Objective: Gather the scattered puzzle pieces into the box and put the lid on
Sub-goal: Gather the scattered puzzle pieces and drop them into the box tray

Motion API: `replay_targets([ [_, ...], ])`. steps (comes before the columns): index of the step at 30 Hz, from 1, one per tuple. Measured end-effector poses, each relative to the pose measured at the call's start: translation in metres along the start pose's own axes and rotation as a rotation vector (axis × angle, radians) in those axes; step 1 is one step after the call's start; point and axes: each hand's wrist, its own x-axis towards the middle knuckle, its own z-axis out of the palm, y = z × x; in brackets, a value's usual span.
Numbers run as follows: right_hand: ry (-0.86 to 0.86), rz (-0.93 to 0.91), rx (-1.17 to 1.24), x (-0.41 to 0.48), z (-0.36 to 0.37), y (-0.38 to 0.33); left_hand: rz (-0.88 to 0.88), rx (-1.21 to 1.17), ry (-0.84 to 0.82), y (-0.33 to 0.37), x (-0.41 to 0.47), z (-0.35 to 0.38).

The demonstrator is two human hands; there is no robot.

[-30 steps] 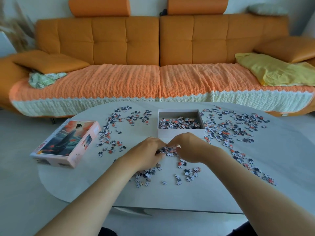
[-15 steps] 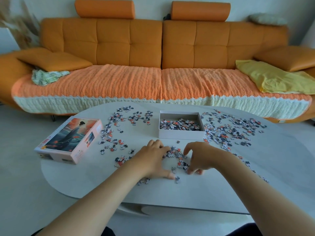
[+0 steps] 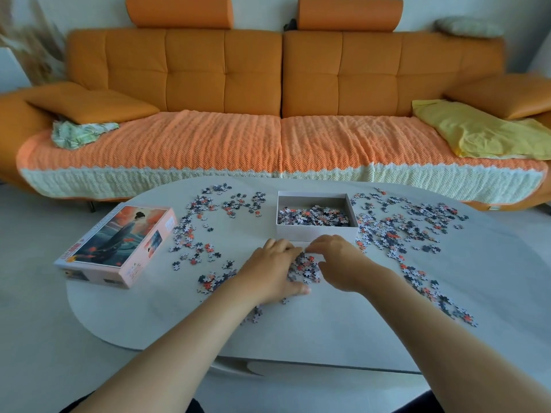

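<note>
Dozens of puzzle pieces (image 3: 305,268) heaped just near of the open box (image 3: 316,233) — itself partly filled, mid-table. Cupped around the heap: left hand (image 3: 269,274), fingers loose and flat on the pieces, and right hand (image 3: 340,263), fingers bent over them, any pinch impossible to tell. More pieces scattered left and right — lid (image 3: 119,242) face-up at the left edge of the table (image 3: 328,329).

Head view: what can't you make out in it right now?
All in the head view:
- Part of the pile: covered by the left hand and right hand.
- Whether the right hand grips anything: its own back hides the fingertips.
- Floor of the box: hidden by pieces and the near wall.
- Lettering on the lid: too small.
</note>
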Motion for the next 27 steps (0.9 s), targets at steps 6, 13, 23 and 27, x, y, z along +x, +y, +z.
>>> replay_targets([
  [6, -0.025, 0.029, 0.072, -0.002, -0.017, 0.001, 0.009, -0.034, 0.014, -0.018, -0.001, -0.012],
  [13, -0.162, 0.128, 0.006, 0.006, -0.005, -0.013, -0.077, 0.041, -0.054, -0.022, -0.003, -0.007],
  [23, -0.088, 0.111, 0.043, 0.02, -0.003, -0.028, -0.071, -0.215, -0.01, -0.018, 0.01, -0.017],
  [27, -0.085, 0.1, 0.049, 0.025, -0.004, -0.029, -0.083, -0.228, 0.05, -0.019, 0.012, -0.018],
])
